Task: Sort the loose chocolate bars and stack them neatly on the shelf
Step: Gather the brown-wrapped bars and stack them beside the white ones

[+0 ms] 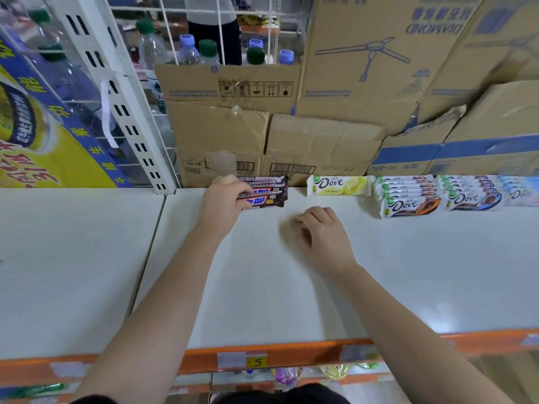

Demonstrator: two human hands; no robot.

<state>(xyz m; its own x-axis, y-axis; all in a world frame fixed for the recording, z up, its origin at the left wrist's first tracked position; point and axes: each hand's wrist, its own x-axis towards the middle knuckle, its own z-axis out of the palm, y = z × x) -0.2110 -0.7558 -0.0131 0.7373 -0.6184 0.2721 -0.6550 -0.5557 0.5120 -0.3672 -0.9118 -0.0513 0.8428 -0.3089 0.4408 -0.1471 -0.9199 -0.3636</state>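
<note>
Bar stack [269, 191] clamped in left grip [222, 201], right grip [320, 236] slack, one yellow bar [339, 185]

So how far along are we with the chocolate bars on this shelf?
Done: along the back sit a yellow Dove bar, an orange-marked stack, a blue stack and a pale stack at the frame edge. In hand: the left hand grips the dark bar stack; the right hand rests loosely curled on the shelf, holding nothing. Left: no loose bars show, so probably just squaring this stack.
</note>
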